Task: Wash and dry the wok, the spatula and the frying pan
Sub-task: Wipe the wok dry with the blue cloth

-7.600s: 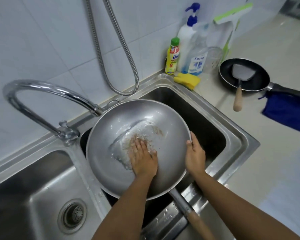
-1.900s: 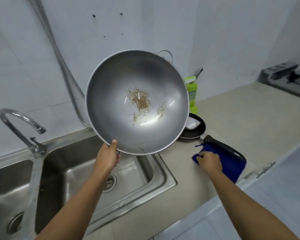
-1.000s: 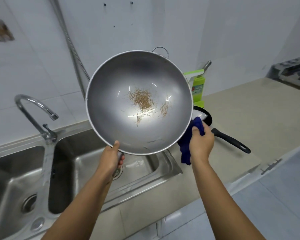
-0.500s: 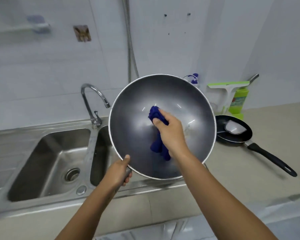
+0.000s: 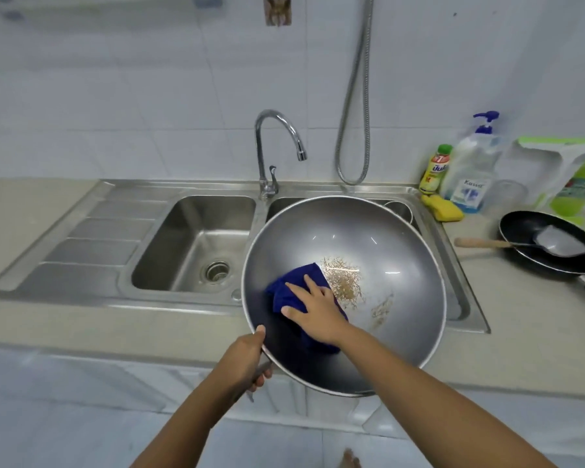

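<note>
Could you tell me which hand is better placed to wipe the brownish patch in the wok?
The right hand: it presses the blue cloth inside the wok, right beside the brownish patch. The left hand grips the handle, steadying the wok.

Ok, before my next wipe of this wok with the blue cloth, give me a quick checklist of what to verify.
1. Grip: the left hand grips the wok at its near edge: ok.
2. Cloth contact: the right hand presses the blue cloth flat on the wok's inner wall: ok.
3. Inside free of residue: not ok, brown marks sit at the centre, beside the cloth.
4. Inside dry: cannot tell, only glints show.
5. Water off: ok, nothing runs from the tap.
6. Washing of the frying pan and spatula: cannot tell; the spatula lies in the pan on the counter.
</note>
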Tool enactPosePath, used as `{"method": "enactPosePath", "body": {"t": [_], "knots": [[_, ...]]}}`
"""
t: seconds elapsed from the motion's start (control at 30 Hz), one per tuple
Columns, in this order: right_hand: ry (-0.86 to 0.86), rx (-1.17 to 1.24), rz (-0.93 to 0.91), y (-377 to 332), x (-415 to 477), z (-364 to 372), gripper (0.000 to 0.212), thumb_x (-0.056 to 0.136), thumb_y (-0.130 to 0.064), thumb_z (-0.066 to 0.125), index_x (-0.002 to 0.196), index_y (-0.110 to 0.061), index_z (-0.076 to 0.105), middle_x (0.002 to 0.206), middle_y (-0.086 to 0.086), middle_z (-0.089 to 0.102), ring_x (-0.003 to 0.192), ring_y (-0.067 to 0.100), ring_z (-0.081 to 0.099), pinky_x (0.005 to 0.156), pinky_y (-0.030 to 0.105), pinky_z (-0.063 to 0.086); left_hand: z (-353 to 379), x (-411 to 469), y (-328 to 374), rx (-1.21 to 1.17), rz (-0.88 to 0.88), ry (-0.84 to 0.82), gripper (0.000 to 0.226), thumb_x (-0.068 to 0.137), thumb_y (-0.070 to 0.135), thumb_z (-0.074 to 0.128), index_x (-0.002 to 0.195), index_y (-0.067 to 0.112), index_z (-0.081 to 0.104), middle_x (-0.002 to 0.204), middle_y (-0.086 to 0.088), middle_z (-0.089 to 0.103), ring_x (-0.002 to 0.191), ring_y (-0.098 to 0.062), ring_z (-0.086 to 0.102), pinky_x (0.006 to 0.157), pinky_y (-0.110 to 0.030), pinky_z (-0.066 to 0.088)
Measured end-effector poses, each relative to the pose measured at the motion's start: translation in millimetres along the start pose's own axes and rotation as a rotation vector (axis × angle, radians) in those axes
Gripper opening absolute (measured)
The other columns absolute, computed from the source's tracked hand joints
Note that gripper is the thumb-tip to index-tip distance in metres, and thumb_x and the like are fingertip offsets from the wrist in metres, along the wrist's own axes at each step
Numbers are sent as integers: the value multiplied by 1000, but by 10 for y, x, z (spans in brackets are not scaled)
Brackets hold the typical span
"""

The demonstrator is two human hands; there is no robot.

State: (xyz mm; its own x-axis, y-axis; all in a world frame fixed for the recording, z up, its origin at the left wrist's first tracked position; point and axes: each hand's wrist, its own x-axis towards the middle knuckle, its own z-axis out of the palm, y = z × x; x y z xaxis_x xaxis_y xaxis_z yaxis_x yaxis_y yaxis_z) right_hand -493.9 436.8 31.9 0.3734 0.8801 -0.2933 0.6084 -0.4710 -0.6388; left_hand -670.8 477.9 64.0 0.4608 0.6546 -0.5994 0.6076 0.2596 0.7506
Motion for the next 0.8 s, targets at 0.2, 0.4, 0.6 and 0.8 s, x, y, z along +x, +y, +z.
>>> {"method": "enactPosePath", "body": {"t": [0.2, 0.4, 0.6, 0.8], "knots": [[-109, 73, 5, 5, -156, 234, 43, 103, -43, 25, 145, -43, 35, 162, -1, 9, 147, 29, 3, 119, 47, 5, -106, 35, -99, -39, -6, -122, 31, 75, 28, 52, 89, 1, 60, 67, -12, 61, 52, -17, 47, 47, -25, 34], [-265, -393, -23, 592, -464, -226, 47, 91, -47, 55, 137, -50, 45, 162, -5, 8, 145, 32, 12, 119, 40, 11, -280, 118, -245, 101, 82, -287, 46, 70, 28, 60, 112, 10, 57, 91, -9, 71, 74, -18, 63, 65, -33, 51], [265, -904, 251, 966, -391, -1093, 58, 98, -53, 33, 152, -37, 18, 162, 6, -11, 147, 35, -10, 118, 49, -8, -310, 55, -290, 195, 106, -290, 48, 91, 59, 51, 109, 16, 62, 84, -9, 69, 65, -18, 59, 55, -28, 50], [454, -547, 390, 796, -437, -346, 63, 97, -53, 32, 154, -32, 15, 162, 9, -3, 147, 39, -6, 116, 57, -5, -146, 58, -333, 344, 109, -113, 58, 93, 62, 41, 88, 8, 60, 58, -3, 48, 47, -13, 41, 43, -21, 33]]}}
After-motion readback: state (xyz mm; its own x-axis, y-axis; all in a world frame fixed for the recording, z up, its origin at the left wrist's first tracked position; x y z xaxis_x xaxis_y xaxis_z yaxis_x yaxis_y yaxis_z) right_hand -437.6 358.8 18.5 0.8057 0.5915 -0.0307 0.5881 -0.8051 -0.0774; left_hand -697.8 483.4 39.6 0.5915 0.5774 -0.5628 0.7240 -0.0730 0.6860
